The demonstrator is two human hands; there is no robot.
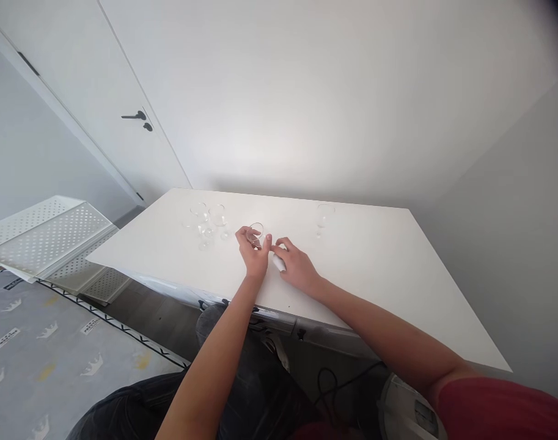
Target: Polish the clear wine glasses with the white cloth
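Note:
My left hand point(255, 255) is closed round a clear stemmed glass point(255, 231), its rim tilted up above the fingers. Close beside it, my right hand point(297, 264) holds a small white wad point(279, 263), perhaps cloth or tissue; I cannot tell which. The fingertips of the right hand are near the left thumb, and the lower part of the glass is hard to make out between the hands. To the left of my hands stand several clear stemmed glasses point(217, 215), close together. One more stemmed glass point(325, 217) stands apart, to the right and further back.
The white table point(374, 269) meets a white wall behind it. A door with a dark handle point(134, 115) is at the back left. White perforated panels point(54, 235) and a grey crown-patterned surface point(68, 354) lie left of the table. Drawers point(279, 321) sit under the front edge.

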